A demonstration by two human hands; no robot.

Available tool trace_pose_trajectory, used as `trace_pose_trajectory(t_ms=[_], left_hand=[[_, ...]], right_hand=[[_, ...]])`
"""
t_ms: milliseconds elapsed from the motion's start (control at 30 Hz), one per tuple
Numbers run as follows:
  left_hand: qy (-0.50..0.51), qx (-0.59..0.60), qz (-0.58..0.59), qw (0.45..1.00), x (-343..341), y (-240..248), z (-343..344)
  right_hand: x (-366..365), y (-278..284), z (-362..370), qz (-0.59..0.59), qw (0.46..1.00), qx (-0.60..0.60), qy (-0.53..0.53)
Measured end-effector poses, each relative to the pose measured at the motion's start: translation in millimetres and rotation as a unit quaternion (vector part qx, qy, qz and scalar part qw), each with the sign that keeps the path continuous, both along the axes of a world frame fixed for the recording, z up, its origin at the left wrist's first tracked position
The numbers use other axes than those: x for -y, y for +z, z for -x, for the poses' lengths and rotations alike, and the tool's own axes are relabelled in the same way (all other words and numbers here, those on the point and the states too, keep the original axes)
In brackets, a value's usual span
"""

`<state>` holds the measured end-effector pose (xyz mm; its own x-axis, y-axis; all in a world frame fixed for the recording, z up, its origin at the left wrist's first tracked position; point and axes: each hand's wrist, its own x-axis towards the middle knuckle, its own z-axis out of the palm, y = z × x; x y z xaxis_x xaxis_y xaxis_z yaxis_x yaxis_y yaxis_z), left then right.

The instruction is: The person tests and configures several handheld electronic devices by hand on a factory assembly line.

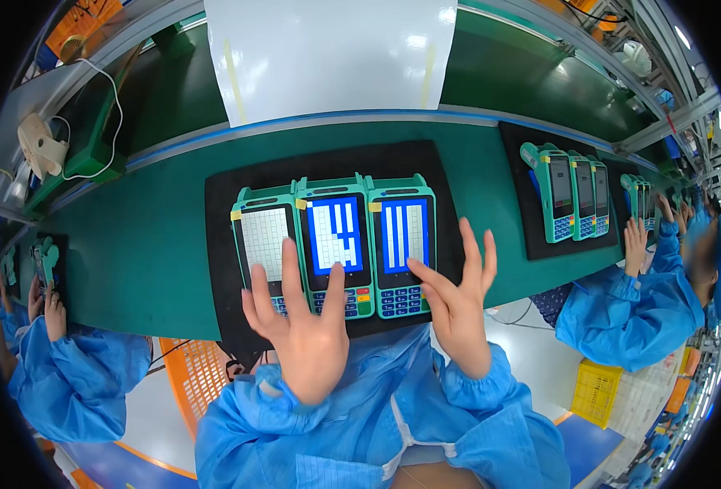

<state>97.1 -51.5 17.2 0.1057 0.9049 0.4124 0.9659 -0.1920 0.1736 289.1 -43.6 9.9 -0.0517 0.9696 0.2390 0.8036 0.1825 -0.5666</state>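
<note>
Three green payment terminals with lit screens lie side by side on a black mat (pixel 224 213). On the left terminal (pixel 264 236) the screen shows a white grid; the middle terminal (pixel 335 236) and the right terminal (pixel 404 236) show white gridded areas on blue. My left hand (pixel 303 330) is spread over the left and middle terminals, one fingertip at the lower edge of the middle screen. It partly hides their keypads. A finger of my right hand (pixel 458 306) points at the lower part of the right screen, its other fingers stretched out. Neither hand holds anything.
More terminals (pixel 558 196) lie on a second black mat at the right, near a co-worker in a blue smock (pixel 637 314). Another co-worker's sleeve (pixel 75 375) is at the left. A white sheet (pixel 336 61) stands behind the green bench (pixel 149 220). A yellow crate (pixel 595 393) is below right.
</note>
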Motion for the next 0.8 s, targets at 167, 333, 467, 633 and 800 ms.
trace_pose_trajectory(t_ms=[167,333,467,633,800], left_hand=[[0.010,-0.012,-0.001,1.000,-2,-2,3],[0.045,-0.002,-0.050,0.998,-50,-1,-2],[0.053,0.006,-0.052,0.997,-59,-1,-1],[0.027,0.017,-0.008,0.999,-15,-5,5],[0.004,0.002,0.005,1.000,8,-11,14]], right_hand=[[-4,-3,-3,-0.002,1.000,0.002,-0.015],[-47,-5,1,-0.056,0.998,-0.005,-0.039],[-56,-6,1,-0.072,0.997,-0.004,-0.028],[-18,-4,-5,-0.018,1.000,-0.002,-0.003],[7,-2,-7,0.010,1.000,0.003,0.003]])
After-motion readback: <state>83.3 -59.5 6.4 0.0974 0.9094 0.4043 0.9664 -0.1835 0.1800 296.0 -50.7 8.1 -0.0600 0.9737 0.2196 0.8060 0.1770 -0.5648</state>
